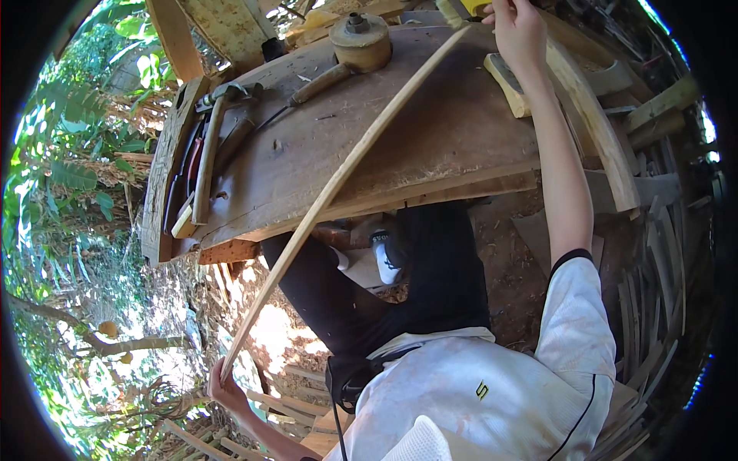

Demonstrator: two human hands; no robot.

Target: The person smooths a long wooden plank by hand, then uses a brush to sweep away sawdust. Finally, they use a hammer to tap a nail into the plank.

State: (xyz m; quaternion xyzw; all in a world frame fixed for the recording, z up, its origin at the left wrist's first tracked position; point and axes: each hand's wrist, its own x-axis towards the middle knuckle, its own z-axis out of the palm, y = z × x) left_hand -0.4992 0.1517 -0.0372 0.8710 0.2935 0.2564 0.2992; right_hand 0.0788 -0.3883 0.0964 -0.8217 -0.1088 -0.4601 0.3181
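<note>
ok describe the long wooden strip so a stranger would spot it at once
Find the big brown workbench. The pale strip crosses it diagonally, its lower end in the left hand. It is longer and slimmer than the thick timber at right.

The person wore a smudged white shirt [430,376] with dark trousers [442,269].
A small dark-and-yellow emblem [482,390] marked the shirt's front, dark trim [571,259] edged its right sleeve [575,311], and a black cord [337,421] hung at its left side.

A small dark-and-yellow emblem [482,390] stands on the white shirt [430,369], lower centre of the frame. Dark lettering [380,238] marks the white footwear [387,265] near the middle.
</note>
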